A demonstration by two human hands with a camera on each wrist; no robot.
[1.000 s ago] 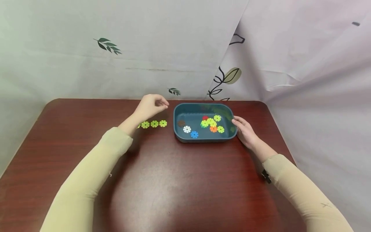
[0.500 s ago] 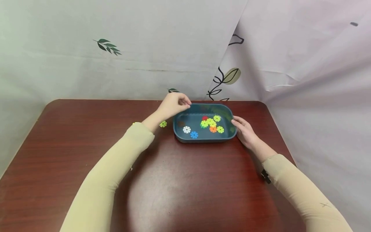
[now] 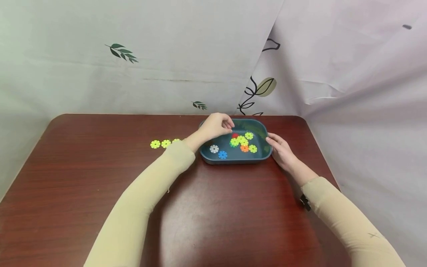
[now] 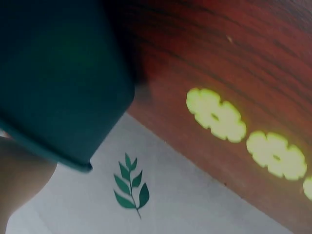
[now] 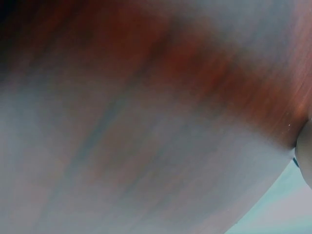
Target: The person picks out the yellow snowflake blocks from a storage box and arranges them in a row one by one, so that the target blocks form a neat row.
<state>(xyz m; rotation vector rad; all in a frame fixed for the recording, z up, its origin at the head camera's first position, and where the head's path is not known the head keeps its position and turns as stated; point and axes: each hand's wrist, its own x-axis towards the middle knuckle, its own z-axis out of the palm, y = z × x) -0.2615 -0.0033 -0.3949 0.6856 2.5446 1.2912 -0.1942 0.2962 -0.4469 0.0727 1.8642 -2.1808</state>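
A dark teal plastic bin [image 3: 235, 161] stands near the back of the table. My left hand [image 3: 213, 127] hovers over its left part, fingers loosely bent, with nothing visible between them. My right hand [image 3: 282, 152] grips the bin's right wall, thumb at the rim. Inside lie notched, flower-shaped plastic discs: a white disc [image 3: 214, 149], a blue disc [image 3: 222, 155], an orange disc [image 3: 245, 148], a red disc [image 3: 235, 135] and several yellow-green discs [image 3: 249, 136]. The left hand hides the bin's back left corner.
Left of the bin, a row of yellow-green discs [image 3: 155, 144] lies on the brown table [image 3: 213, 207], partly covered by the left sleeve [image 3: 176, 157]. Two of these discs [image 4: 216, 115] show in the left wrist view. A patterned cloth [image 3: 160, 55] hangs behind the table.
My left hand has moved right, from above the table beside the row of discs to over the bin. The right hand keeps its grip on the bin, which has not visibly moved.
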